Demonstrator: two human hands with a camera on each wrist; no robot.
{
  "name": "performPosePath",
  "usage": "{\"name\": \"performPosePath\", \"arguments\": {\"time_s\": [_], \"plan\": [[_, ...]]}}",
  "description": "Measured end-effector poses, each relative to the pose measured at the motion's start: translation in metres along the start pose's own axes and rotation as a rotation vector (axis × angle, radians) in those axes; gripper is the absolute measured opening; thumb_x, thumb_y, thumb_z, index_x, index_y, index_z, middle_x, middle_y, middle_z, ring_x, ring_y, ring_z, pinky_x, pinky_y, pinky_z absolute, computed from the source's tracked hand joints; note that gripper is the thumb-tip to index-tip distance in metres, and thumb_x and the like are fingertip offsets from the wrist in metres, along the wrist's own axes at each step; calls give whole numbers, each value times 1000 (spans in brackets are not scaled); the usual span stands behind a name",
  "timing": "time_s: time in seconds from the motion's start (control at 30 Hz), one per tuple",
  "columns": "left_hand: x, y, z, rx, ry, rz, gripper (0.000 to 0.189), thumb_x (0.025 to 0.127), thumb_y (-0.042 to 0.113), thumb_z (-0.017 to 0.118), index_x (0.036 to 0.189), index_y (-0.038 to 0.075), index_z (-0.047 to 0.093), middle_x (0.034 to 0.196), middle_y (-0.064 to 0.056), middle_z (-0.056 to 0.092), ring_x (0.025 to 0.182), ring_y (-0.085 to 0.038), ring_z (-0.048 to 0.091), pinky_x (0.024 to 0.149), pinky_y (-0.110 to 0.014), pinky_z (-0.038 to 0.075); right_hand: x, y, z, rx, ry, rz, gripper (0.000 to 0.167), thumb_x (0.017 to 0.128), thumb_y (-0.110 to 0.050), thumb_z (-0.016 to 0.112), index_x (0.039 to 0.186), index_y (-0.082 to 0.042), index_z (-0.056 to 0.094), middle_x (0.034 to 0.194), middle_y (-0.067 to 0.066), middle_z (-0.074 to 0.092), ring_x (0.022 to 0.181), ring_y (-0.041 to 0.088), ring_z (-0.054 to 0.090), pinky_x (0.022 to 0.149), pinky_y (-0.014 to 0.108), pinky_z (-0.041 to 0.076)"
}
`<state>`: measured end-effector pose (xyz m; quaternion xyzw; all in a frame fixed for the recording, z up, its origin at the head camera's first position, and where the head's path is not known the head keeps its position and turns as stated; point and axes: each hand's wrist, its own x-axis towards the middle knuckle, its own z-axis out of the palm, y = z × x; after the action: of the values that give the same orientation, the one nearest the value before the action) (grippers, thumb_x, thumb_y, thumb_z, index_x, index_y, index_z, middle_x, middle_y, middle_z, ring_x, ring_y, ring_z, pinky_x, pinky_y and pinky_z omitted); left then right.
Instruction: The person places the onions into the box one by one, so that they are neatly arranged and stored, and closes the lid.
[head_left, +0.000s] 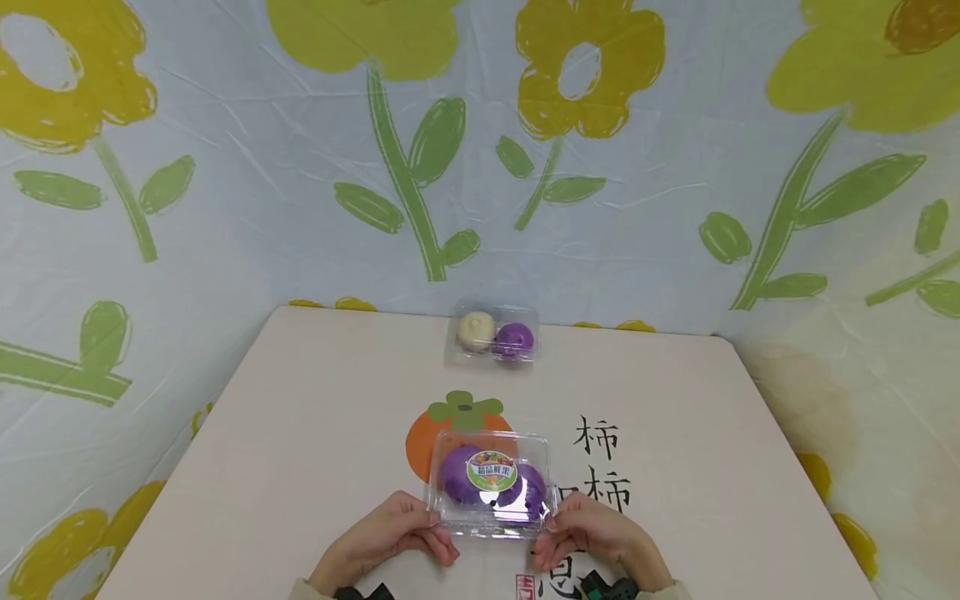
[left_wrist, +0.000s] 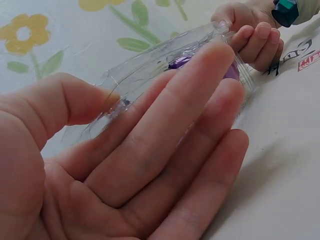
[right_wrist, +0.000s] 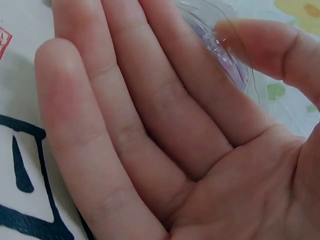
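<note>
A clear plastic box (head_left: 491, 522) with round purple pieces (head_left: 459, 483) inside and an oval fruit-print label (head_left: 492, 472) is tilted up above the table, at the front middle of the head view. My left hand (head_left: 393, 529) pinches its left corner between thumb and fingers. At the opposite corner my right hand (head_left: 596, 533) pinches the box the same way. In the left wrist view, the thumb (left_wrist: 82, 102) presses the plastic edge while the other fingers extend beneath. The right wrist view has the right thumb (right_wrist: 260, 47) at the box's rim.
Near the table's back edge stands a second clear box (head_left: 531, 315) with one cream and one purple round piece. The table (head_left: 315, 417) bears a printed orange persimmon (head_left: 418, 442) and black characters (head_left: 597, 437). A flower-print cloth (head_left: 285, 167) surrounds the back and sides.
</note>
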<state>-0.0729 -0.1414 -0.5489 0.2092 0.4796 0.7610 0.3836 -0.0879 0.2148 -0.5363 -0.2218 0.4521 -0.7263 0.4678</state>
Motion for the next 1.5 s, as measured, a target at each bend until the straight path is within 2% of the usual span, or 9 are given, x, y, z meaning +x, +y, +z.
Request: {"name": "performPosePath", "arguments": {"time_s": [0.37,0.57,0.67,0.8,0.97,1.13,1.27,1.37,1.5], "plan": [[-1,-1,2,48,27,9,38,104,9,44,105,-24,62,94,-16,75,99,-30,71,93,-36,55,-1,0,1,-31,4,2,37,99,2,36,99,39,33,98,10,75,91,18,73,80,30,59],[0,0,3,47,135,-75,33,101,11,50,102,-18,66,95,-21,74,94,-30,73,89,-37,57,-1,-3,-1,-40,5,10,37,102,-1,38,104,35,40,102,13,74,95,21,73,83,32,59],[-2,3,4,74,179,-109,32,101,14,52,101,-14,68,97,-25,72,94,-33,72,87,-38,58,-4,-6,0,-101,19,-25,36,104,-1,38,107,34,47,103,21,73,95,23,73,84,35,58],[-9,13,3,153,219,-100,37,103,17,49,101,-14,68,96,-27,72,92,-35,72,83,-40,59,-15,-17,6,-291,177,9,35,105,-9,45,111,22,60,101,30,70,91,26,73,83,38,59],[-16,28,3,357,339,-8,36,104,14,45,106,-16,64,97,-25,71,88,-26,72,79,-36,61,-30,-33,18,-550,455,48,30,102,-17,54,115,8,65,100,25,70,89,32,70,82,35,59],[-16,37,11,594,565,82,29,100,9,56,119,-11,61,113,-25,67,89,-22,69,78,-29,59,-33,-39,31,-727,683,-103,31,100,-14,60,122,8,60,109,23,69,97,25,68,86,26,55],[-13,35,21,767,696,132,46,95,16,67,137,1,53,132,-18,60,110,-28,64,91,-34,56,-24,-37,42,-934,842,-230,29,97,-14,65,125,-6,62,117,11,69,104,20,67,90,30,55],[-10,31,27,904,696,181,68,93,25,71,150,6,41,149,-14,47,132,-33,49,106,-47,45,-17,-32,49,-1117,904,-284,46,94,-15,69,137,-19,55,133,0,61,118,22,61,97,41,53],[-6,22,30,1062,650,222,90,90,41,73,159,11,22,164,-9,21,148,-32,23,113,-57,27,-7,-21,54,-1268,871,-312,78,90,-22,74,155,-21,32,158,1,35,141,29,37,105,58,39]]}}
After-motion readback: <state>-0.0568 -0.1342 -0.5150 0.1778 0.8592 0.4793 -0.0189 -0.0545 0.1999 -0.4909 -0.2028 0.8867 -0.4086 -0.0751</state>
